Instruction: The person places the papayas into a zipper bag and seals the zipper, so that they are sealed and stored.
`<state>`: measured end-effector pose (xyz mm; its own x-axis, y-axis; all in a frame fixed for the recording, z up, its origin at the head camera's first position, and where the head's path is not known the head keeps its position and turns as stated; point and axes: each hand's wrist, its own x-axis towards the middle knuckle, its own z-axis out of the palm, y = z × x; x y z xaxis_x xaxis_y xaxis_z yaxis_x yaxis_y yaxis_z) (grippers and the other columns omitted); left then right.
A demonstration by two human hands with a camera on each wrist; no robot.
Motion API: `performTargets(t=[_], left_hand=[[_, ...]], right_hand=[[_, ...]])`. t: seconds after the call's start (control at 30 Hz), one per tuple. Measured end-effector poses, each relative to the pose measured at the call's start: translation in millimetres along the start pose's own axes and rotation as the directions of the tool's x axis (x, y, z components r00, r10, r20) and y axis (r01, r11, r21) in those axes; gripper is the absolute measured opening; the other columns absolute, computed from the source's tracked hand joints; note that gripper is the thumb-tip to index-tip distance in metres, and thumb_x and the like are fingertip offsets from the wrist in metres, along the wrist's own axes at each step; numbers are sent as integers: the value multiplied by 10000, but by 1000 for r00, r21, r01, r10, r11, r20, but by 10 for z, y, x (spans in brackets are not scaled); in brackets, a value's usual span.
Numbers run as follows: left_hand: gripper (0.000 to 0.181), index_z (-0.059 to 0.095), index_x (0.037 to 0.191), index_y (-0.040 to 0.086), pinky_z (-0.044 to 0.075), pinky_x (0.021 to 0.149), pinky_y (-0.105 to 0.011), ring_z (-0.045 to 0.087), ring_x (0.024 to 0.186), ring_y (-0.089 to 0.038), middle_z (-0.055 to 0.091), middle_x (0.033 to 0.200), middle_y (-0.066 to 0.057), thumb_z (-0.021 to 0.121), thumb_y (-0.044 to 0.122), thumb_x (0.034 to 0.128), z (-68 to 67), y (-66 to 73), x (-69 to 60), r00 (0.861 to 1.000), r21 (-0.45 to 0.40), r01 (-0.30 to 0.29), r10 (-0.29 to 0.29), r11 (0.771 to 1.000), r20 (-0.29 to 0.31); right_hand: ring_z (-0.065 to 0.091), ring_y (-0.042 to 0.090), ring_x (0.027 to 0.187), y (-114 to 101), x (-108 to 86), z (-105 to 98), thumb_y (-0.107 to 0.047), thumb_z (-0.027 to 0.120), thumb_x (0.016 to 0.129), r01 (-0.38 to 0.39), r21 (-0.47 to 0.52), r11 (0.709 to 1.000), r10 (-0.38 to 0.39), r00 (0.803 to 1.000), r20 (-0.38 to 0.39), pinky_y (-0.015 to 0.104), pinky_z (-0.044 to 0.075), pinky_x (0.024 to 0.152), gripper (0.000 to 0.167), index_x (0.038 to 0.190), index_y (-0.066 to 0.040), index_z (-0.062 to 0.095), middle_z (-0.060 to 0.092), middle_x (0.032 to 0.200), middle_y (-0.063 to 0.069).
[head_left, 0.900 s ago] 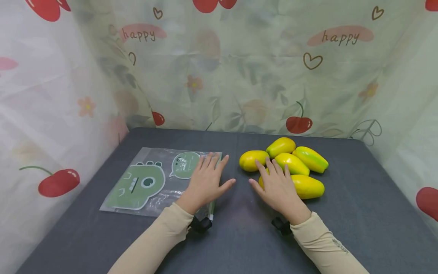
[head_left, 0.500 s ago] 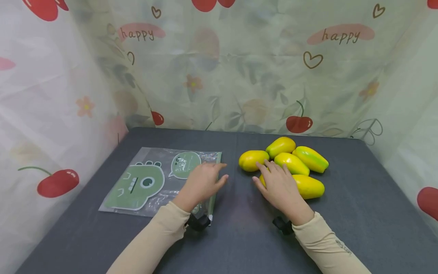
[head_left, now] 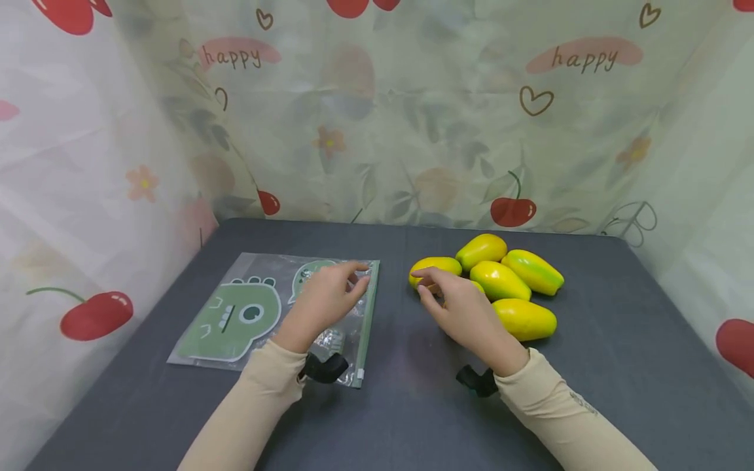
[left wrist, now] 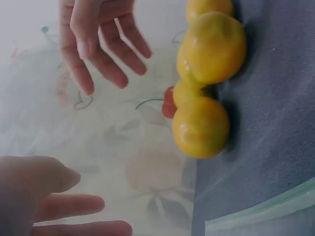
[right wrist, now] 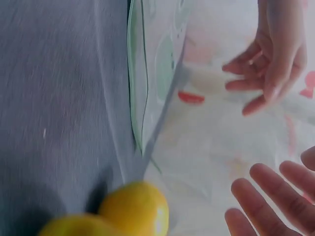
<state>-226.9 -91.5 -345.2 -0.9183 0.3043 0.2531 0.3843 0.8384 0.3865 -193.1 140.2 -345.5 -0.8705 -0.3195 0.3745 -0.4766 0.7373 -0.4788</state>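
Observation:
My left hand (head_left: 321, 301) hovers over the right part of a clear plastic zip bag (head_left: 238, 324) printed with a green cartoon creature. Its fingers are loosely bent and hold nothing. On the right, my right hand (head_left: 468, 317) hangs in the air in front of several yellow, green-tinged oval fruits (head_left: 499, 280), partly covering the nearer ones. Its fingers too are relaxed, with nothing in them. The left wrist view shows a gap between both hands and the fruits (left wrist: 202, 128). In the right wrist view, the right hand's spread fingers (right wrist: 261, 206) touch nothing.
A dark grey cloth covers the table (head_left: 406, 412). The bag's green slider zip (head_left: 368, 320) runs along its right edge, facing the fruits. Printed curtains (head_left: 389, 131) enclose the back and sides. A thin looped cable (head_left: 633, 222) is at the back right corner.
Both hands have risen from the table area, their fingers going from spread out to loosely bent. The left hand has shifted left over the bag. Bag and fruits stay put.

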Motion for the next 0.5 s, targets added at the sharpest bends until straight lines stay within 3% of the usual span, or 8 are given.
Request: performTargets(t=[0.1,0.27,0.37,0.5], left_hand=[[307,660,1218,147,507,594,-290,657,803,-151,713,969,-26,535,300,983,-35,-51,5,999,-81,40,-43,996,-25],[278,675,1172,173,499,617,-303,637,814,-170,695,988,-21,515,305,987,-12,-138,20,989,-272,137,-149,953,-24],[270,676,1164,171,480,602,-300,661,856,-218,699,1014,-59,513,291,986,67,-210,50,981,-363,185,-190,913,21],[280,673,1168,100,493,614,-283,675,871,-238,703,1011,-123,526,225,965,223,-324,110,972,-440,236,-214,866,99]], right_hand=[[671,151,870,-47,65,60,-261,587,976,-59,164,985,43,994,100,314,560,756,284,1242,-163,608,702,1037,-7],[675,208,883,-43,184,235,-241,597,971,-209,366,907,107,954,282,308,550,745,308,1255,-122,588,697,1032,59],[680,266,922,-27,250,358,-192,595,968,-309,412,857,152,916,371,314,564,753,324,1269,-73,572,693,1072,137],[677,261,908,5,337,533,-129,560,961,-416,403,815,213,863,459,324,575,753,361,1303,-18,536,678,1097,175]])
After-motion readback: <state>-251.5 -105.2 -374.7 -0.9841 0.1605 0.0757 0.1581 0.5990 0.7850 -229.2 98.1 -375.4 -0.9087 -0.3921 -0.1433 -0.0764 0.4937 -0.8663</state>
